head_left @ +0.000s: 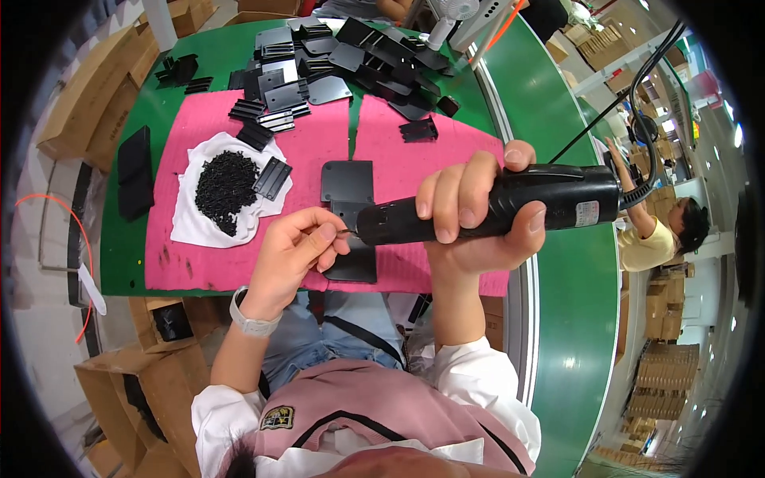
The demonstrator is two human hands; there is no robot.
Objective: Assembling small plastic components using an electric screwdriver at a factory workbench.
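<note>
Right hand [478,209] is clenched round a black electric screwdriver [486,211], barrel lying near horizontal w/ the bit end pointing left, toward the other hand. Grip sits mid-barrel, thumb on top, prob. for steady aim at the tip. Cable [637,103] runs off the tool's rear, up and away to the right, so it stays clear of the work.

Left hand [299,243] is pinched shut, thumb and forefinger meeting right at the bit tip; looks like a small screw is held there, but it's too tiny to tell for sure. White watch strap [251,319] on that wrist.

Just below and behind both hands: flat black plastic plate [347,187], matte, rounded corners, lying on the pink foam mat [319,143]. Soft mat likely keeps parts from sliding or scuffing. Mat covers a green counter [574,263].

Left of the plate, white cloth [191,223] w/ a heap of small black screws [225,187], close by the left hand, easy reach. A ribbed black piece [272,177] rests on the cloth's edge.

Far end of the counter: loose pile of black plastic parts [335,56], flat panels and finned brackets, all matte. Cardboard boxes [88,111] off to the left. Another person in a yellow shirt [645,247] at right, well apart.
</note>
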